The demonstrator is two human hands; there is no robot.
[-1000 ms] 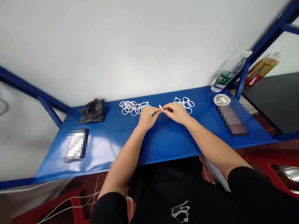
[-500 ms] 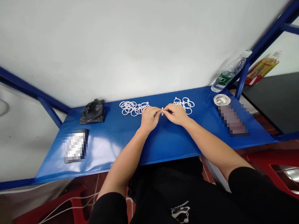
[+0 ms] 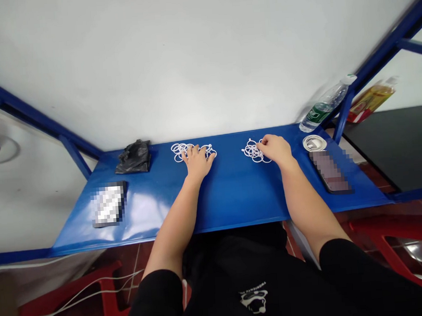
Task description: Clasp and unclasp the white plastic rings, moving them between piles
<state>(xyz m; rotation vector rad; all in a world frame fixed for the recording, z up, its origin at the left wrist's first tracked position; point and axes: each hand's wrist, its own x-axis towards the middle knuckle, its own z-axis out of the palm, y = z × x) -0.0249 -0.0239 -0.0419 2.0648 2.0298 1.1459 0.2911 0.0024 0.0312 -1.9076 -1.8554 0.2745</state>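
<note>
My left hand (image 3: 197, 164) lies over the left heap of thin white plastic rings (image 3: 179, 149), its fingers spread and touching them. Small round knobs show on some rings. To the right, my right hand (image 3: 276, 148) is at a second, smaller heap of white rings (image 3: 254, 155). Its thumb and fingertips are pinched together on a white ring at the top of that heap, and the fingers partly hide it. Both heaps rest on the blue tabletop (image 3: 231, 190).
A crumpled black plastic bag (image 3: 134, 157) and a blurred-out phone-like object (image 3: 109, 203) lie left. At right are a water bottle (image 3: 325, 105), a coiled white cable (image 3: 314, 143) and a dark phone (image 3: 330, 171). Blue frame bars (image 3: 345, 115) rise beside the bottle.
My hands, which met in the middle around a small white piece, have moved apart. The left went to the left heap and spread its fingers; the right went to the right heap.
</note>
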